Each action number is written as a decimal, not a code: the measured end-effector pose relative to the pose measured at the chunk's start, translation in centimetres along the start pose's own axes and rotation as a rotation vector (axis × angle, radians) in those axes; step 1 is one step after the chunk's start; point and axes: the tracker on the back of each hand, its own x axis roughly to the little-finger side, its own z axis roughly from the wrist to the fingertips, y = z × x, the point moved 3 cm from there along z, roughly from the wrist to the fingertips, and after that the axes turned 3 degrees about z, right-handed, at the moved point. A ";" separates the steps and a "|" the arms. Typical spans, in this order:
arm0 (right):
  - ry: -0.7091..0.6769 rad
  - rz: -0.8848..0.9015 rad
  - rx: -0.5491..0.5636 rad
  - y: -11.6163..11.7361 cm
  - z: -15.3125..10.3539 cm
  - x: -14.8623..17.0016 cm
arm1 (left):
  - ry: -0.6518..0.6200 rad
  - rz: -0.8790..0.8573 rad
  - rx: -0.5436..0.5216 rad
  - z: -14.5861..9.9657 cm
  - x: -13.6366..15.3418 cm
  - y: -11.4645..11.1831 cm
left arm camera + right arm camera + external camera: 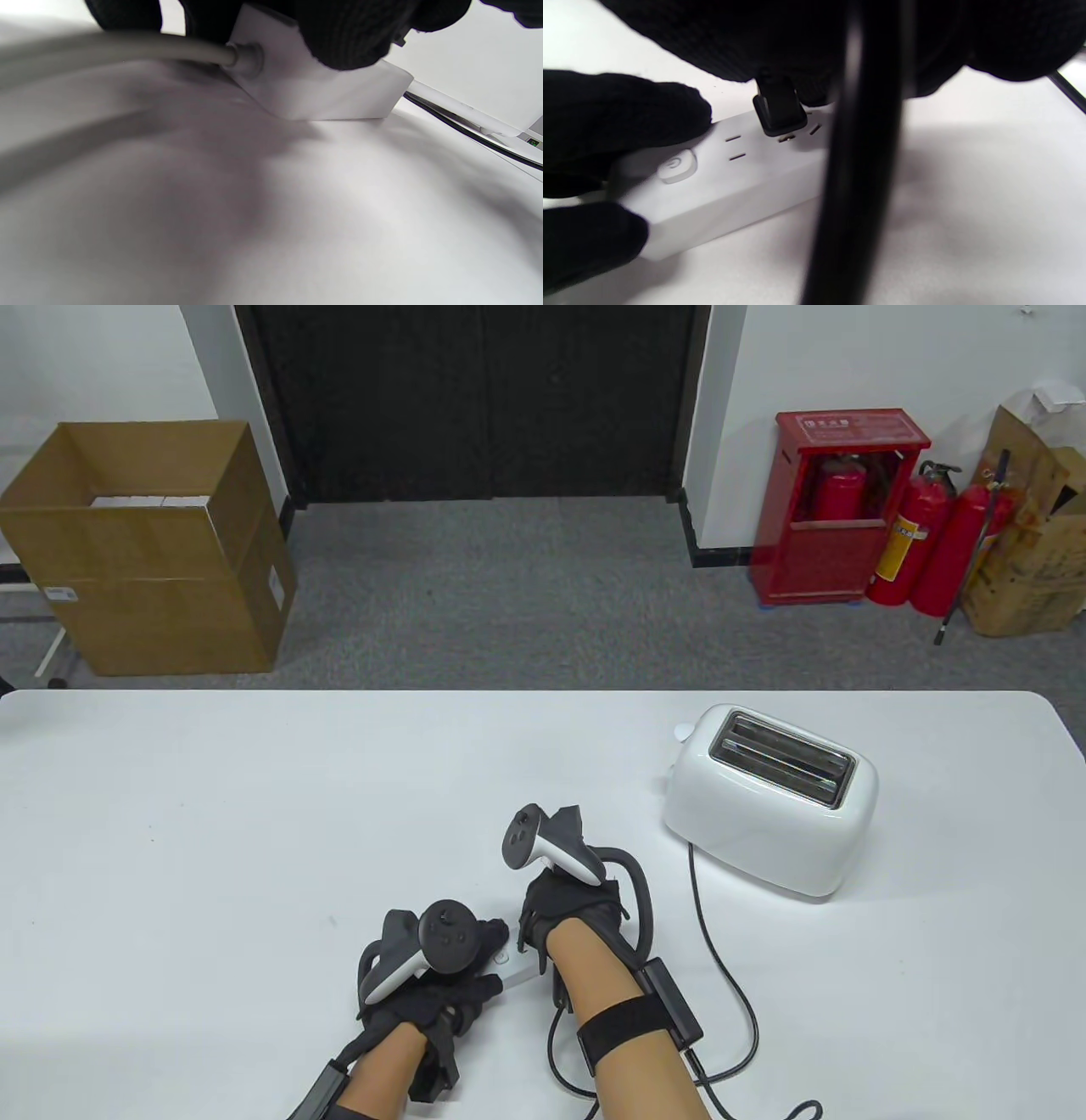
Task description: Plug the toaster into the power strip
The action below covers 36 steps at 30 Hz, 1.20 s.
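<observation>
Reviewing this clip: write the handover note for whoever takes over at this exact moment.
Left hand: holds the strip down on the table, fingers at its switch end.
Right hand: grips the plug at a socket near the strip's middle.
Toaster: upright on the table to the right, its cord trailing to the right hand.
Done: plug brought to the socket, tilted.
Left: whether it is fully seated cannot be told; press it home, then let go.

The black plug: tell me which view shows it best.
The right wrist view: the plug, held by the right hand, meets the power strip sockets. In the table view both hands hide it. The left wrist view shows only the strip's end, no plug.
</observation>
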 end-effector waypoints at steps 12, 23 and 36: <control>0.026 -0.045 -0.047 1.0 0.9 -0.3 | -0.005 -0.002 -0.008 0.0 0.0 -0.1; 0.022 0.039 -0.038 1.3 1.1 -0.1 | -0.007 0.004 -0.004 0.0 -0.1 -0.1; -0.052 0.281 0.116 0.5 -0.8 1.2 | 0.005 0.060 0.047 0.6 0.0 0.4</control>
